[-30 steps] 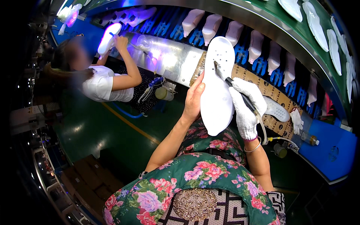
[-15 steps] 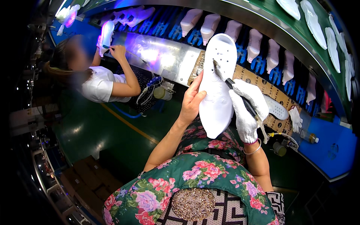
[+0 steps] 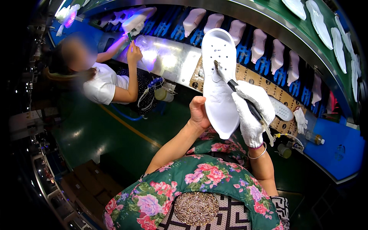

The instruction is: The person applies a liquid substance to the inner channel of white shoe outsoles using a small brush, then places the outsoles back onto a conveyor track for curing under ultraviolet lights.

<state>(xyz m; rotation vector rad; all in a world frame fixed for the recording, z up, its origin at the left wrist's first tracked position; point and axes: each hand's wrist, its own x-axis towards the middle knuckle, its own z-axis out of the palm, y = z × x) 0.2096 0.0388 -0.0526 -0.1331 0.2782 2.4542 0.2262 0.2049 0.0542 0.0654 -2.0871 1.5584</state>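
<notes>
Conveyor (image 3: 245, 11): curved green belt arcs across the top, carrying white soles (image 3: 326, 28); below its edge a row of pale shoe forms (image 3: 260, 40) on blue holders.
Floor (image 3: 107, 130): open green floor with a yellow line, left of the arms.
Co-worker (image 3: 101, 82): seated at left in a white shirt, well apart, one hand at the metal bench (image 3: 168, 61).
Sole (image 3: 220, 84): white, held upright in the middle, toe towards the conveyor, heel edge low.
Left hand (image 3: 199, 113): bare, closed on the sole's left edge.
Right hand (image 3: 253, 113): in a white glove, wrapped tight round a brush.
Brush (image 3: 234, 88): dark handle, tip touching the sole's inner face.
</notes>
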